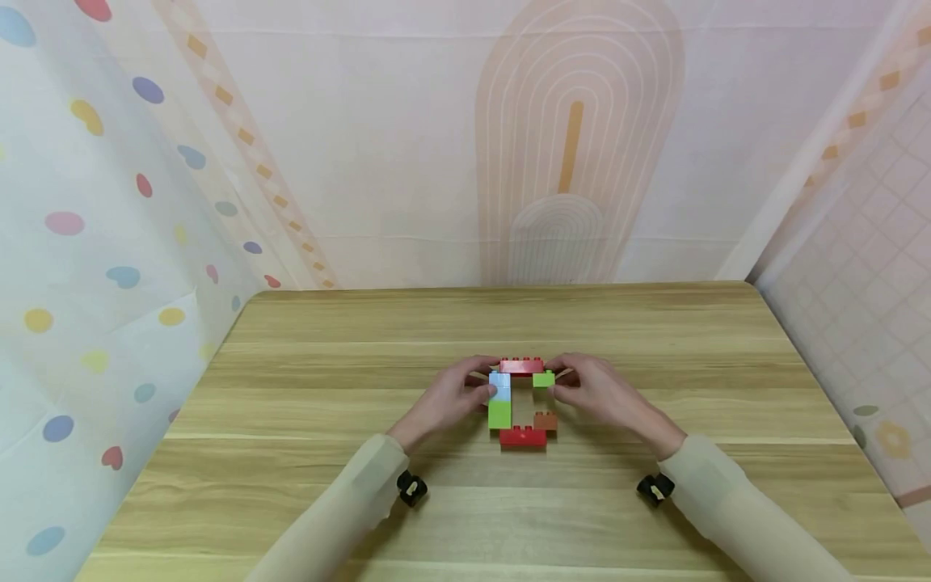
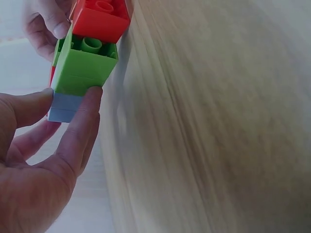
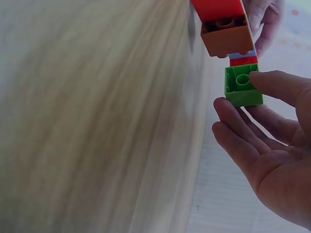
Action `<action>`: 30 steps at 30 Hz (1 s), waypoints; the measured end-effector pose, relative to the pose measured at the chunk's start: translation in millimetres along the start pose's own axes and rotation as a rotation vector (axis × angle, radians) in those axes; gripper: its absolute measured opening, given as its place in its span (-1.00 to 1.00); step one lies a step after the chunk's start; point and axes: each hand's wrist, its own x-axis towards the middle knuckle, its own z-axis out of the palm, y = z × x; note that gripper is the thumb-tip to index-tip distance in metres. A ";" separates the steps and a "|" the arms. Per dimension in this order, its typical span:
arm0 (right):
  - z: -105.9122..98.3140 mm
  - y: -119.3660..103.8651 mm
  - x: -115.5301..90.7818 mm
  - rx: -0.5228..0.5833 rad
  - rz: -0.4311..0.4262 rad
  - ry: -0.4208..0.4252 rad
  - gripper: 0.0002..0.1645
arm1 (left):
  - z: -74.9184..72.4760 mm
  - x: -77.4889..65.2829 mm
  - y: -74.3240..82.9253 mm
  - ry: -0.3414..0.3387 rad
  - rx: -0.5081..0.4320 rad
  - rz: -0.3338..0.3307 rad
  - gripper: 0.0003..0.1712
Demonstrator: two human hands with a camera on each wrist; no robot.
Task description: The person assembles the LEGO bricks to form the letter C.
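A ring of toy building bricks stands at the middle of the table in the head view. A blue brick (image 1: 499, 385) and a green brick (image 1: 499, 415) form its left side, with a red brick (image 1: 521, 368) across the far end and another red brick (image 1: 523, 437) across the near end. My left hand (image 1: 452, 398) pinches the left side around the blue brick (image 2: 67, 107). At the far right corner my right hand (image 1: 598, 390) pinches a small green brick (image 3: 244, 98), its thumb on the hollow side. Below that corner sits an orange-brown brick (image 1: 545, 421), apart from it.
The wooden table (image 1: 349, 517) stretches around the bricks on all sides. A patterned curtain (image 1: 393, 162) hangs behind it and along both sides. Each forearm wears a black wrist device, such as the left one (image 1: 412, 489).
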 end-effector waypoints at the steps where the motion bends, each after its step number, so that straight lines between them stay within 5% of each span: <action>1: 0.4 0.2 1.4 0.000 0.011 -0.003 -0.62 | 0.1 1.2 -0.7 0.002 0.009 -0.003 -0.49; 12: 2.5 4.3 7.1 -0.045 0.045 -0.050 -0.65 | 4.1 6.3 -5.4 -0.015 0.069 -0.068 -0.51; 30: 1.0 3.9 6.8 -0.090 0.064 -0.090 -0.62 | 5.3 5.3 -5.0 -0.010 0.064 -0.077 -0.54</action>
